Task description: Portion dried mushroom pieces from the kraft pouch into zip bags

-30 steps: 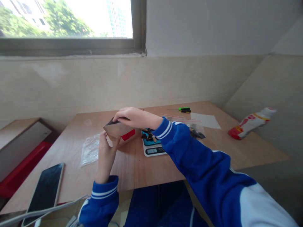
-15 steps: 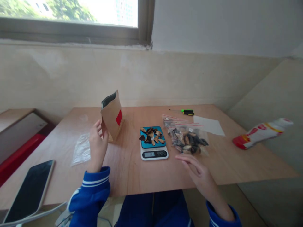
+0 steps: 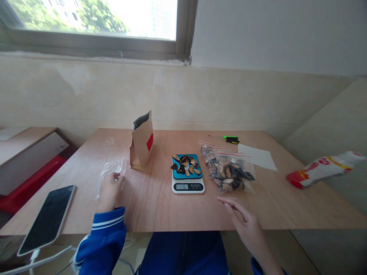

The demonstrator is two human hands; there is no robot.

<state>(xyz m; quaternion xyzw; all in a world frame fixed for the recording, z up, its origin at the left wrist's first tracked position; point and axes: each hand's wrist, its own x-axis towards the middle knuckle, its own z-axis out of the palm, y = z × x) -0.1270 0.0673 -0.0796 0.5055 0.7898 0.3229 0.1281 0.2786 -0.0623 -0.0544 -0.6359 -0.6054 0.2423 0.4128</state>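
My left hand [image 3: 110, 190] is at the left of the table, its fingers curled in a pinch at the edge of a flat clear zip bag [image 3: 110, 167] with a red strip. Part of that bag is hidden under the hand. A brown paper pouch [image 3: 140, 147] with a red patch stands upright, open at the top, just beyond it. In the middle, a kitchen scale [image 3: 187, 187] bears dried brown and dark pieces [image 3: 186, 164] that look like mushroom slices. My right hand [image 3: 243, 215] hovers near the front edge, fingers outstretched, holding nothing, nearest to filled clear zip bags [image 3: 231, 173].
A phone [image 3: 48, 217] with a cable lies at the left front edge. Screwdrivers [image 3: 231, 139] and a white sheet of paper [image 3: 258, 156] lie at the back right. A white and red bottle [image 3: 323, 168] is on the right. The wall [image 3: 229, 99] rises behind the table.
My left hand has left the side of the paper pouch and come down onto the flat clear zip bag, closing at its edge. My right hand has barely moved. The view has shifted slightly.
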